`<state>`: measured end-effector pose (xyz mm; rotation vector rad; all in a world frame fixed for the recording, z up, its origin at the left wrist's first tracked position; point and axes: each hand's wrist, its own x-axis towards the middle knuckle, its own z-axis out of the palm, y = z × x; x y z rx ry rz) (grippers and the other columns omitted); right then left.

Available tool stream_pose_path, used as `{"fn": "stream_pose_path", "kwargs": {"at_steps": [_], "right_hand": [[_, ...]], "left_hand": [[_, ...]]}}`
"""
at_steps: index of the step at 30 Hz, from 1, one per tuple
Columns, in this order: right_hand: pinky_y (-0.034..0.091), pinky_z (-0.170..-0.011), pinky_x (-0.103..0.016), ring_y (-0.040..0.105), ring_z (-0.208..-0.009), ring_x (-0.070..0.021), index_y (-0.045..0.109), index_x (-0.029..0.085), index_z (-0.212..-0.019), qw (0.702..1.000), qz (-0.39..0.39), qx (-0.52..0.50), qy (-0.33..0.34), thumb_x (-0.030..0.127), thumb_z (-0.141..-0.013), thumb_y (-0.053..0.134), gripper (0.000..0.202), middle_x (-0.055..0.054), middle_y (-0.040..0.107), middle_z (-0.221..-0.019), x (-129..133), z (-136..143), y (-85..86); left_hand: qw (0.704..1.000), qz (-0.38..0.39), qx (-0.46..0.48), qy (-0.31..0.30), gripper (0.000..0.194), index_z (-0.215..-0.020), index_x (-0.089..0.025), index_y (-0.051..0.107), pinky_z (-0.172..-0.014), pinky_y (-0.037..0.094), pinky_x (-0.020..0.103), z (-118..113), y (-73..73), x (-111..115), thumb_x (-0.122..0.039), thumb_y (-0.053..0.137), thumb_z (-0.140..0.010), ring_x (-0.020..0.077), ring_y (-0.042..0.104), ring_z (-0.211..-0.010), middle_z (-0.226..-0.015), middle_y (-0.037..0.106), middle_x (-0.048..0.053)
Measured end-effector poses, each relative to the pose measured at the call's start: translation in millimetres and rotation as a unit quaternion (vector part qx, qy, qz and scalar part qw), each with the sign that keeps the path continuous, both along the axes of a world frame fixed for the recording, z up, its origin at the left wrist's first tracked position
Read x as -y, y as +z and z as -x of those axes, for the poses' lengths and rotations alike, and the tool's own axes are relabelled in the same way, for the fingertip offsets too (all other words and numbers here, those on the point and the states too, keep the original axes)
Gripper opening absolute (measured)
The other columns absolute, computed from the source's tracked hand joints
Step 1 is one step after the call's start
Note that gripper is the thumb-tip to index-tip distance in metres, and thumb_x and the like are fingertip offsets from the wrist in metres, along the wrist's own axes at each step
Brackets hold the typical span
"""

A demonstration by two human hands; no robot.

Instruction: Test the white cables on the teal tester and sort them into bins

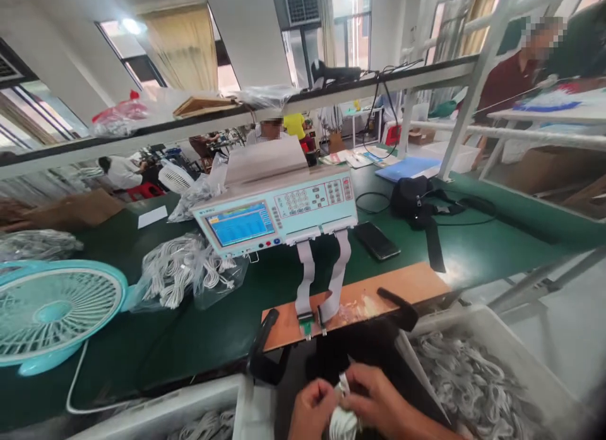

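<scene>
At the bottom middle, my left hand (308,410) and my right hand (376,399) are close together, both closed in a pinch. Between them is a coiled white cable (343,425); its upper end sticks up between my fingertips, and the plug there is too small to make out. Just beyond my hands, two flat grey ribbon cables (337,273) run from a tester with a screen (242,224) down to small connectors (307,326) at the front edge of an orange board (419,283).
Black clamps (265,345) grip the board's ends. White bins (240,402) of cables flank me, one bin (492,320) at right. A turquoise fan (52,310), bagged cables (173,266), a phone (377,241) and a black bag (411,197) lie on the green table (511,244).
</scene>
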<state>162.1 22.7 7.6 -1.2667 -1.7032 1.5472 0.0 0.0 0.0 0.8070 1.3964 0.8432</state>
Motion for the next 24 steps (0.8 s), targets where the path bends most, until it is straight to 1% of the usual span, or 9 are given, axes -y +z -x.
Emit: {"fn": "stream_pose_path", "kwargs": {"at_steps": [2,4,7,9,11,13,17,21,24], "right_hand": [[0.035,-0.054,-0.021,0.046,-0.062,-0.0117,0.057,0.015,-0.068,0.997,-0.037,-0.058,-0.028,0.014,-0.072,0.062,0.007,0.004,0.051,-0.064,-10,6,8.4],[0.033,-0.053,-0.02,0.044,-0.06,-0.0109,0.056,0.015,-0.069,0.994,-0.049,-0.095,-0.027,0.017,-0.071,0.062,0.006,0.004,0.051,-0.063,-20,9,19.2],[0.034,-0.054,-0.02,0.045,-0.061,-0.0114,0.057,0.016,-0.071,0.991,-0.046,-0.125,-0.012,0.021,-0.071,0.064,0.009,0.003,0.053,-0.066,-30,13,29.1],[0.034,-0.055,-0.02,0.045,-0.061,-0.0116,0.057,0.015,-0.069,0.989,-0.037,-0.14,-0.017,0.025,-0.073,0.063,0.012,0.003,0.053,-0.065,-34,16,28.1],[0.034,-0.055,-0.021,0.043,-0.059,-0.0114,0.056,0.016,-0.068,0.987,-0.028,-0.154,-0.046,0.031,-0.077,0.059,0.018,0.003,0.051,-0.063,-35,21,22.6],[0.034,-0.053,-0.021,0.042,-0.056,-0.011,0.054,0.016,-0.066,0.984,-0.02,-0.154,-0.081,0.035,-0.079,0.056,0.023,0.003,0.049,-0.06,-35,26,16.0],[0.033,-0.05,-0.022,0.041,-0.053,-0.0112,0.052,0.017,-0.063,0.983,-0.012,-0.133,-0.126,0.037,-0.076,0.056,0.024,0.003,0.047,-0.056,-38,35,8.8],[0.034,-0.051,-0.022,0.042,-0.054,-0.0113,0.055,0.016,-0.064,0.98,-0.02,-0.143,-0.135,0.038,-0.075,0.057,0.025,0.003,0.049,-0.057,-44,36,8.9],[0.032,-0.05,-0.022,0.039,-0.052,-0.0103,0.055,0.015,-0.065,0.977,-0.003,-0.168,-0.128,0.04,-0.074,0.059,0.027,0.003,0.048,-0.057,-46,36,11.4]], "left_hand": [[0.996,-0.042,0.076,0.025,0.04,-0.058,-0.014,0.057,-0.052,0.038,0.021,2,3.6,-8,-0.048,0.078,-0.053,0.01,0.049,-0.052,-0.053,0.054,-0.004],[0.99,-0.058,0.124,0.033,0.039,-0.064,-0.014,0.058,-0.05,0.036,0.02,4,12.2,-16,-0.047,0.078,-0.055,0.0082,0.045,-0.049,-0.054,0.054,-0.004],[0.99,-0.073,0.116,0.032,0.032,-0.068,-0.013,0.06,-0.051,0.036,0.018,6,27.5,-22,-0.042,0.075,-0.063,0.0078,0.046,-0.052,-0.058,0.056,-0.002],[0.991,-0.086,0.096,0.04,0.029,-0.068,-0.013,0.061,-0.052,0.037,0.018,6,33.3,-22,-0.04,0.072,-0.068,0.008,0.046,-0.054,-0.059,0.057,-0.002],[0.991,-0.083,0.089,0.064,0.028,-0.07,-0.013,0.061,-0.054,0.039,0.019,4,32.6,-21,-0.04,0.069,-0.071,0.0087,0.048,-0.054,-0.059,0.057,-0.002],[0.988,-0.068,0.094,0.097,0.029,-0.072,-0.013,0.061,-0.054,0.04,0.02,1,26.4,-20,-0.04,0.069,-0.071,0.0095,0.049,-0.055,-0.058,0.058,-0.002],[0.984,-0.048,0.113,0.131,0.03,-0.073,-0.013,0.063,-0.052,0.039,0.018,-3,13.2,-20,-0.041,0.071,-0.068,0.0092,0.05,-0.053,-0.057,0.059,-0.002],[0.983,-0.046,0.117,0.133,0.029,-0.074,-0.014,0.066,-0.053,0.04,0.018,0,13.6,-25,-0.041,0.072,-0.066,0.0082,0.05,-0.051,-0.057,0.06,-0.003],[0.988,-0.049,0.105,0.102,0.028,-0.074,-0.014,0.067,-0.055,0.04,0.018,5,18.6,-28,-0.041,0.072,-0.066,0.0087,0.05,-0.053,-0.057,0.06,-0.003]]}}
